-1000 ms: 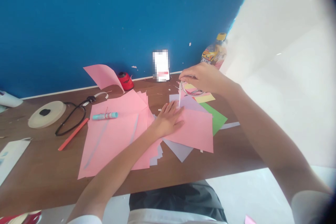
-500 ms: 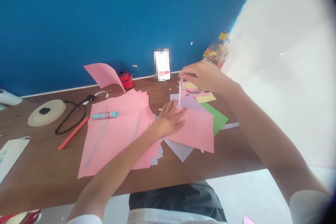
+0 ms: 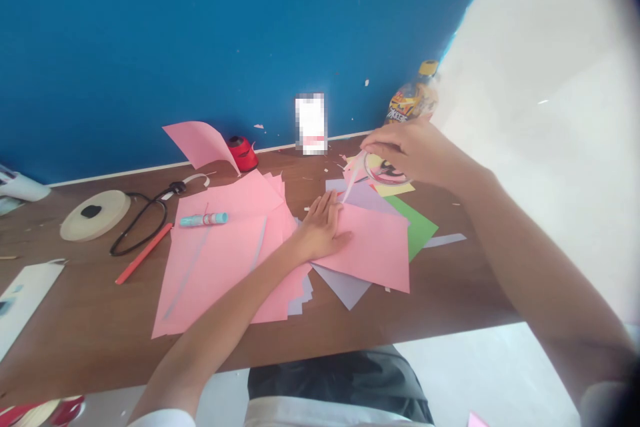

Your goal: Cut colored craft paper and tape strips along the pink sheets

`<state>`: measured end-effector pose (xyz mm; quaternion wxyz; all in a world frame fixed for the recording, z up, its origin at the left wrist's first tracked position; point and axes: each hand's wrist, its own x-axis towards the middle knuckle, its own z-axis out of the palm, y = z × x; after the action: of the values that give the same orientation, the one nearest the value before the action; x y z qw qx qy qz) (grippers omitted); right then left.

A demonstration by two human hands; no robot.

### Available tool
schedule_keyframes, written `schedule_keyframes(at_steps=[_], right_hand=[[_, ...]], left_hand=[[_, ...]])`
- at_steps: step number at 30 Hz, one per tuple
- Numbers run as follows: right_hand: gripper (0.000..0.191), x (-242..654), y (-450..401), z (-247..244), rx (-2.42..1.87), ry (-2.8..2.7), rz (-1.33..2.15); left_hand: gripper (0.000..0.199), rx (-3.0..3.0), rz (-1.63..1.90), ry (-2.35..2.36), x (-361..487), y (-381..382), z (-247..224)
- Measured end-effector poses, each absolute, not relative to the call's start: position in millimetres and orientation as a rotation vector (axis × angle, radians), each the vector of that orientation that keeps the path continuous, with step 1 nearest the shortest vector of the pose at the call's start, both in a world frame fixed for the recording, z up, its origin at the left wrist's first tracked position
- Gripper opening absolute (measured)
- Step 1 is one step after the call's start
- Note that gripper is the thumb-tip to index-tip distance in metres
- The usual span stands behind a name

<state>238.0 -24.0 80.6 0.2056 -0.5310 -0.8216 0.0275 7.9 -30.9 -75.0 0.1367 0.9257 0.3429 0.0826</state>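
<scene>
Tape (image 3: pixel 355 175) is pinched by right hand (image 3: pixel 413 152) toward back edge of table (image 3: pixel 445 307); pink sheet (image 3: pixel 376 245) pressed by left hand (image 3: pixel 319 230), fingers together.

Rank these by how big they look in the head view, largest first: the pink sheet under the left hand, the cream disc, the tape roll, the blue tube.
1. Pink sheet
2. Cream disc
3. Tape roll, partly hidden by the right hand
4. Blue tube

The person wears a white top (image 3: pixel 340 411) with short sleeves (image 3: pixel 165 417) and dark, creased legwear (image 3: pixel 345 377).
</scene>
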Motion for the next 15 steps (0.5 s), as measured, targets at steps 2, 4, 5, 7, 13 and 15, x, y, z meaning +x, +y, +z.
schedule_keyframes(at_steps=[2,4,5,7,13,15], right_hand=[[0.039,249.4,-35.8,83.8,-1.485,-2.345,0.105],[0.038,261.0,-45.8,84.6,-1.502,-2.383,0.078],[0.037,266.3,-50.0,84.3,-1.533,-2.4,0.071],[0.037,275.2,-57.4,83.2,-1.593,-2.432,0.073],[0.044,290.1,-73.4,78.4,-1.665,-2.59,0.134],[0.044,294.2,-77.6,74.4,-1.667,-2.63,0.135]], left_hand=[[0.07,2.629,0.239,1.001,7.2,-30.0,-74.7],[0.074,2.597,0.244,0.994,6.3,-28.3,-74.6],[0.072,2.589,0.245,0.981,5.9,-27.3,-74.3],[0.066,2.576,0.235,0.955,5.5,-25.5,-72.5],[0.063,2.542,0.128,1.003,9.2,-25.4,-67.5],[0.062,2.597,0.136,1.017,10.5,-26.2,-70.6]])
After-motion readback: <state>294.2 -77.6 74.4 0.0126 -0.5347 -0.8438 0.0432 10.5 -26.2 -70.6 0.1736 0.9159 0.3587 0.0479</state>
